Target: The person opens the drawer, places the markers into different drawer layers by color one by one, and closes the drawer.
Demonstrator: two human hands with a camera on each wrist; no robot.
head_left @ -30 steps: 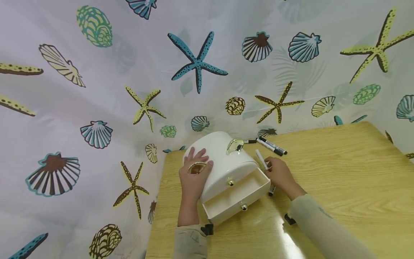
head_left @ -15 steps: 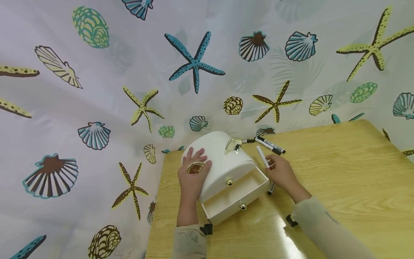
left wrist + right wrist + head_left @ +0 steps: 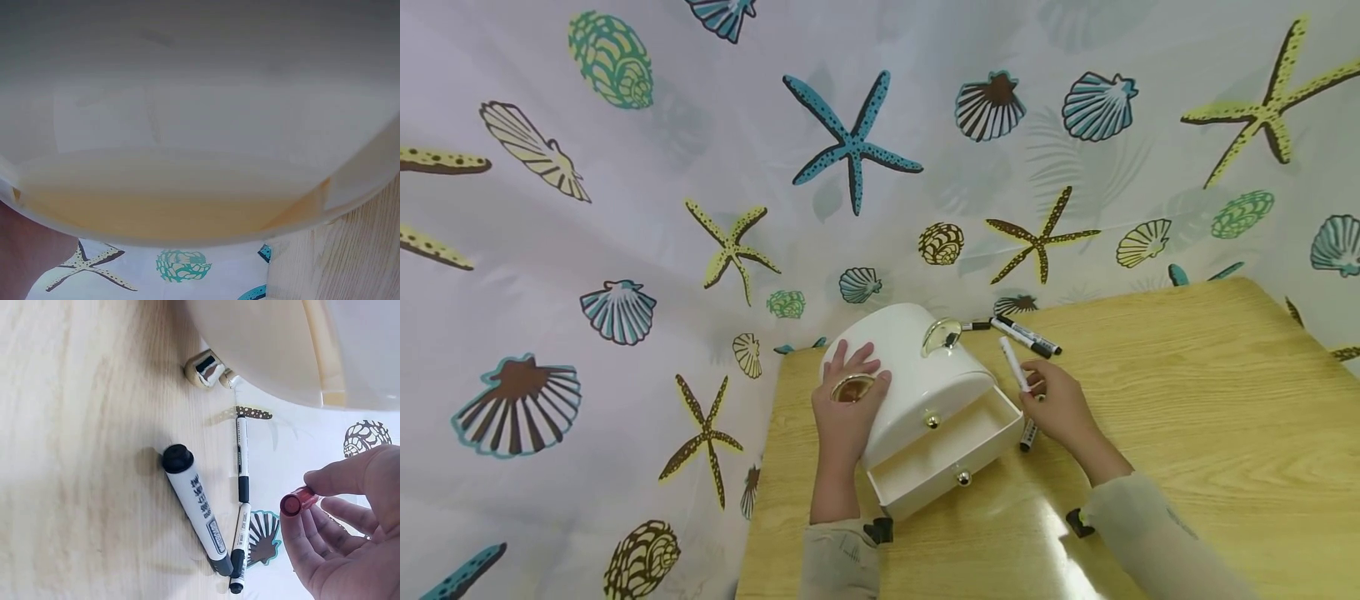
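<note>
In the head view, a white round-topped storage box (image 3: pixel 898 337) stands on the table, its lower drawer (image 3: pixel 917 496) pulled out. My left hand (image 3: pixel 848 421) rests on the box's left side over a gold handle (image 3: pixel 852 388), fingers spread on the white surface. To the right of the drawer, my right hand (image 3: pixel 1060 404) pinches a white marker (image 3: pixel 1012 362), held upright and tilted. The right wrist view shows the marker's red end (image 3: pixel 299 501) between thumb and fingers. White box surface (image 3: pixel 187 112) fills most of the left wrist view.
Behind the box lie black-capped markers (image 3: pixel 1026 336), and another marker (image 3: pixel 1028 437) lies by the drawer's right side. A second gold handle (image 3: pixel 942 337) sits on the box's right. Patterned cloth (image 3: pixel 850 242) hangs behind the wooden table (image 3: pixel 1187 417).
My right hand has shifted slightly right with the marker, whose upper end has moved a little right too. My left hand stays on the box, and the drawer keeps its position.
</note>
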